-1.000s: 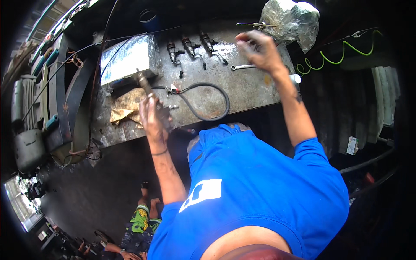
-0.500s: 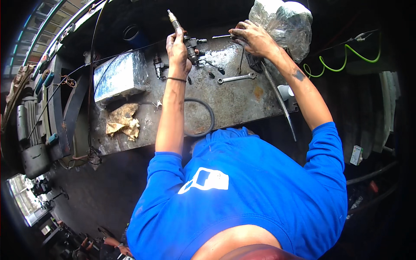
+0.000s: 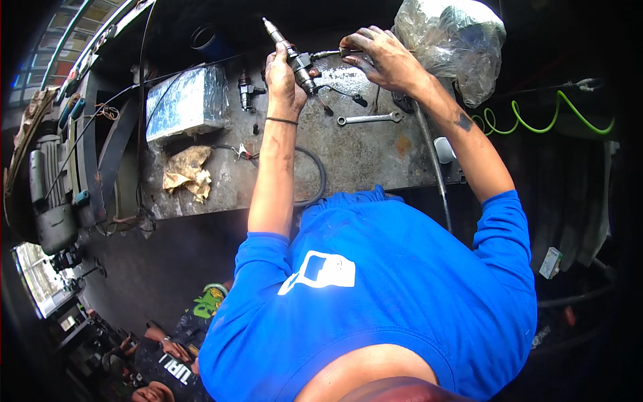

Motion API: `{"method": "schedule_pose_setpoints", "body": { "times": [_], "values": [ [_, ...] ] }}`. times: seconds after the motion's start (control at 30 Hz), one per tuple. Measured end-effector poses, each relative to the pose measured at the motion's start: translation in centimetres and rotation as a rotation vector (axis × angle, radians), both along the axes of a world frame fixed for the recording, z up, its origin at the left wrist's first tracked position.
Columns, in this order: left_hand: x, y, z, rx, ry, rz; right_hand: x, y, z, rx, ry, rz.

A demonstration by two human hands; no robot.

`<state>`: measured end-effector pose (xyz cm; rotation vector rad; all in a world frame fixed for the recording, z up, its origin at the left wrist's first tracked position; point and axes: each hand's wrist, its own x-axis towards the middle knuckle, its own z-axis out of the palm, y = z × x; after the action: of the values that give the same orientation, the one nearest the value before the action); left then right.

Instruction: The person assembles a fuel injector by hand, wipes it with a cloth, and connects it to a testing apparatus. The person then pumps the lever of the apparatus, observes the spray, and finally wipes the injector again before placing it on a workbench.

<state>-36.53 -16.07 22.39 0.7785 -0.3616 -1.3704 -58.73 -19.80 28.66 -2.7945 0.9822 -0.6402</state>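
Note:
My left hand (image 3: 284,87) is wrapped around a fuel injector (image 3: 293,59), holding it tilted above the bench with its thin tip up and away to the left. My right hand (image 3: 385,60) pinches a slim metal rod with a dark end (image 3: 327,53). The rod's far end is at the injector's side port; whether it sits inside I cannot tell. Its exact kind is too small to make out. A second injector (image 3: 246,92) stands on the bench left of my left hand. A short cable with a dark plug (image 3: 360,100) and a combination wrench (image 3: 370,118) lie nearby.
A plastic-wrapped box (image 3: 186,104) and a stained rag (image 3: 187,173) are on the metal bench (image 3: 362,157) at left. A bagged bundle (image 3: 452,47) stands at far right, beside a long bar (image 3: 432,151) and green coiled hose (image 3: 536,127). Another person (image 3: 171,355) is at lower left.
My right hand has moved slightly left, bringing the rod up to the injector's side. The injector has shifted a little right in my left hand. Another person shows more at lower left.

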Motion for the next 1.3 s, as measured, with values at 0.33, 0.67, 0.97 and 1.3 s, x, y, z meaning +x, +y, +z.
{"method": "schedule_pose_setpoints", "body": {
  "times": [0.33, 0.67, 0.97, 1.3],
  "values": [
    [-0.8, 0.0, 2.3, 0.000, -0.186, 0.071, 0.9, -0.6, -0.1, 0.032, 0.036, 0.034],
    [-0.8, 0.1, 2.7, -0.014, -0.225, 0.079, 2.4, -1.4, -0.1, 0.211, -0.057, 0.048],
    [-0.3, -0.2, 1.9, 0.015, -0.161, 0.051, 2.2, -1.6, -0.4, 0.160, 0.005, 0.082],
    [-0.5, -0.3, 1.8, 0.042, -0.151, 0.049, 2.7, -1.6, 0.1, 0.327, -0.200, 0.211]
  ]
}}
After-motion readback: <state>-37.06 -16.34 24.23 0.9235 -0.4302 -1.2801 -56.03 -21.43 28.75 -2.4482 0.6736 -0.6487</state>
